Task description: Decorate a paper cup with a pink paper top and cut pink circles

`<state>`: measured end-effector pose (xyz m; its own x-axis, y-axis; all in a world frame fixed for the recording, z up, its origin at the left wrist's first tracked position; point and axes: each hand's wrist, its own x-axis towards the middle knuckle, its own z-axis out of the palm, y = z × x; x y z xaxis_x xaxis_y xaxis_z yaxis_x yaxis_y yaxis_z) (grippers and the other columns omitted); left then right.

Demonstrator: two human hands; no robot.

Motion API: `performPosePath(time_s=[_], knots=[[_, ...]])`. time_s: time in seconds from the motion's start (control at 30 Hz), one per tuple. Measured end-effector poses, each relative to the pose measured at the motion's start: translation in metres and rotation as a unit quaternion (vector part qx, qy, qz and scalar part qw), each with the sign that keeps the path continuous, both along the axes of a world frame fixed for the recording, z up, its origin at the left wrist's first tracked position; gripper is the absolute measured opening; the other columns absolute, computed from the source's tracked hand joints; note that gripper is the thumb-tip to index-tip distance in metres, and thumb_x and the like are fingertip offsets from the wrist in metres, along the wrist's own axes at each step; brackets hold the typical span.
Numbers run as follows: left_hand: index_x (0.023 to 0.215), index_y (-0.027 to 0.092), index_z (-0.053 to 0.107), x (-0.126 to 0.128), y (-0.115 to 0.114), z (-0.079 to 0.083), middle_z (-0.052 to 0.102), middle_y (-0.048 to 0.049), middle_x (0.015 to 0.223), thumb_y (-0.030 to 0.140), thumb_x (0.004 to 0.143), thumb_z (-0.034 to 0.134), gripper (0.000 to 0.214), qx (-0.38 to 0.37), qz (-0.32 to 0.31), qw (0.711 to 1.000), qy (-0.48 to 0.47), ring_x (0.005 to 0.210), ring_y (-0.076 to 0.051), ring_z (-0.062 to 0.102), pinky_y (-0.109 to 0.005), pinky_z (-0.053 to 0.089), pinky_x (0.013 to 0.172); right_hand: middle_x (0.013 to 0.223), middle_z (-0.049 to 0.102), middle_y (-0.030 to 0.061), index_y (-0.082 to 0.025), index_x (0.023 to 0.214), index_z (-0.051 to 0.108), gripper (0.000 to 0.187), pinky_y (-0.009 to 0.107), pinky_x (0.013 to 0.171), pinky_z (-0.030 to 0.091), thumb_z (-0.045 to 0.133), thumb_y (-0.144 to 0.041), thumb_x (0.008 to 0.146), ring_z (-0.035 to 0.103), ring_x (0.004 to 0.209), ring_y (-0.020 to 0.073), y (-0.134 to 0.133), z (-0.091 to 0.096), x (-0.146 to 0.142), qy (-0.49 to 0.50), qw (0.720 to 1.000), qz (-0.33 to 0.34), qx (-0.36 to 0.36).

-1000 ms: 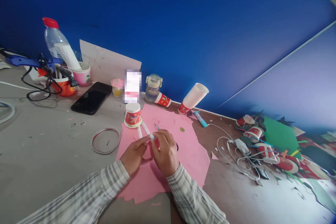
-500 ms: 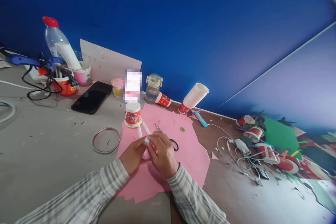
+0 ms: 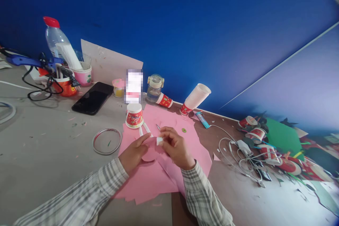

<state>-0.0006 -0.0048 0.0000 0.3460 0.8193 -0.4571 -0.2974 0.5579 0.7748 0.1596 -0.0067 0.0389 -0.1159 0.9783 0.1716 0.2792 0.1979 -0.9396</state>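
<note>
Reckoning clock directions from the small white piece (image 3: 159, 141), with twelve toward the wall, the upturned red cup (image 3: 134, 116) stands between ten and eleven, two white strips (image 3: 147, 129) reaching from its rim toward the hands. A ring (image 3: 106, 142) lies at nine, a dark phone (image 3: 92, 98) at ten, a lidded jar (image 3: 155, 88) and a tipped cup (image 3: 164, 100) near twelve, a leaning stack of cups (image 3: 197, 97) past one, a green disc (image 3: 184, 130) at two and tangled white cable (image 3: 241, 150) at three. The left hand (image 3: 134, 153) grips a pink paper piece (image 3: 149, 151) over the pink sheets (image 3: 192, 155), and the right hand (image 3: 176, 146) pinches the white piece just beside its upper right part. The pink piece's curved edge faces about six; its long axis is hard to tell. The white piece looks squarish, partly covered by fingertips. Only the tip of the scissors (image 3: 158, 126) shows, pointing toward eleven, the rest behind the right hand. A bright upright panel (image 3: 134, 86) near eleven is pixelated and unreadable.
</note>
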Motion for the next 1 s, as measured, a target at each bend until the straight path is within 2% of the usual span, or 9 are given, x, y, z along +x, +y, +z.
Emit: performPosePath(time_s=[0.1, 0.17, 0.27, 0.37, 0.47, 0.57, 0.63, 0.8, 1.0], knots=[[0.112, 0.022, 0.053, -0.002, 0.000, 0.002, 0.054, 0.0073, 0.059, 0.010, 0.053, 0.056, 0.060, 0.008, -0.005, 1.000, 0.014, 0.058, -0.015, 0.053, -0.040, 0.055, 0.060, 0.077, 0.060, -0.0003, -0.020, 0.075, 0.066, 0.010, 0.021, 0.049, 0.037, 0.064, -0.019, 0.065, 0.042, 0.050, 0.0091, -0.002, -0.002, -0.004, -0.028, 0.999, 0.013, -0.031], [0.111, 0.024, 0.052, -0.002, -0.001, 0.006, 0.055, 0.0063, 0.063, 0.013, 0.053, 0.060, 0.060, -0.005, -0.014, 1.000, -0.017, 0.062, -0.017, 0.055, -0.047, 0.055, 0.064, 0.055, 0.052, -0.0062, -0.019, 0.075, 0.066, 0.010, 0.020, 0.046, 0.034, 0.065, -0.020, 0.065, 0.039, 0.046, 0.0093, -0.002, -0.004, -0.006, -0.025, 0.998, -0.005, -0.057], [0.107, 0.026, 0.053, -0.001, -0.002, 0.011, 0.056, 0.0038, 0.072, 0.027, 0.053, 0.068, 0.056, -0.020, -0.020, 0.998, -0.064, 0.068, -0.019, 0.058, -0.054, 0.054, 0.067, 0.045, 0.043, -0.0097, -0.017, 0.073, 0.065, 0.009, 0.018, 0.042, 0.031, 0.064, -0.021, 0.065, 0.037, 0.042, 0.0087, -0.002, -0.010, -0.007, -0.009, 0.997, -0.033, -0.076], [0.095, 0.026, 0.059, 0.001, -0.003, 0.012, 0.056, 0.0042, 0.068, 0.036, 0.048, 0.074, 0.050, -0.011, -0.009, 0.997, -0.077, 0.066, -0.020, 0.060, -0.051, 0.056, 0.065, 0.046, 0.044, -0.0094, -0.018, 0.078, 0.065, 0.013, 0.018, 0.040, 0.032, 0.062, -0.023, 0.066, 0.037, 0.040, 0.0085, -0.001, -0.017, -0.011, 0.007, 0.996, -0.068, -0.063], [0.085, 0.023, 0.062, 0.003, -0.003, 0.010, 0.059, 0.0032, 0.066, 0.033, 0.042, 0.075, 0.046, -0.013, 0.016, 0.996, -0.088, 0.064, -0.020, 0.061, -0.047, 0.057, 0.061, 0.050, 0.047, -0.0080, -0.018, 0.080, 0.064, 0.016, 0.018, 0.040, 0.034, 0.061, -0.023, 0.066, 0.038, 0.041, 0.0089, -0.001, -0.020, -0.015, 0.020, 0.995, -0.085, -0.049], [0.080, 0.020, 0.064, 0.006, -0.003, 0.007, 0.062, -0.0001, 0.068, 0.030, 0.042, 0.070, 0.039, -0.009, 0.044, 0.995, -0.086, 0.066, -0.022, 0.061, -0.046, 0.057, 0.059, 0.079, 0.058, -0.0003, -0.019, 0.079, 0.062, 0.013, 0.020, 0.043, 0.038, 0.061, -0.021, 0.066, 0.041, 0.045, 0.0083, -0.005, -0.017, -0.018, 0.010, 0.994, -0.105, -0.001], [0.078, 0.020, 0.065, 0.007, -0.003, 0.006, 0.063, -0.0006, 0.068, 0.030, 0.043, 0.067, 0.037, 0.002, 0.060, 0.995, -0.075, 0.067, -0.022, 0.060, -0.045, 0.057, 0.058, 0.094, 0.057, 0.0027, -0.021, 0.081, 0.061, 0.012, 0.023, 0.048, 0.042, 0.059, -0.019, 0.069, 0.046, 0.050, 0.0096, -0.009, -0.012, -0.021, -0.036, 0.990, -0.123, 0.064], [0.084, 0.024, 0.065, 0.008, -0.004, 0.008, 0.065, 0.0015, 0.068, 0.033, 0.044, 0.066, 0.041, 0.019, 0.056, 0.997, -0.058, 0.067, -0.020, 0.059, -0.041, 0.056, 0.057, 0.089, 0.061, 0.0048, -0.022, 0.095, 0.059, 0.017, 0.031, 0.070, 0.048, 0.054, -0.017, 0.079, 0.058, 0.079, 0.0203, -0.019, -0.008, -0.030, -0.222, 0.951, -0.078, 0.202], [0.096, 0.027, 0.062, 0.007, -0.006, 0.008, 0.067, -0.0016, 0.094, 0.026, 0.046, 0.062, 0.050, 0.052, 0.007, 0.998, -0.038, 0.077, -0.023, 0.060, -0.035, 0.056, 0.053, 0.091, 0.062, 0.0065, -0.021, 0.097, 0.058, 0.018, 0.032, 0.073, 0.047, 0.046, -0.018, 0.085, 0.058, 0.083, 0.0216, -0.021, -0.009, -0.037, -0.320, 0.909, -0.029, 0.264]])
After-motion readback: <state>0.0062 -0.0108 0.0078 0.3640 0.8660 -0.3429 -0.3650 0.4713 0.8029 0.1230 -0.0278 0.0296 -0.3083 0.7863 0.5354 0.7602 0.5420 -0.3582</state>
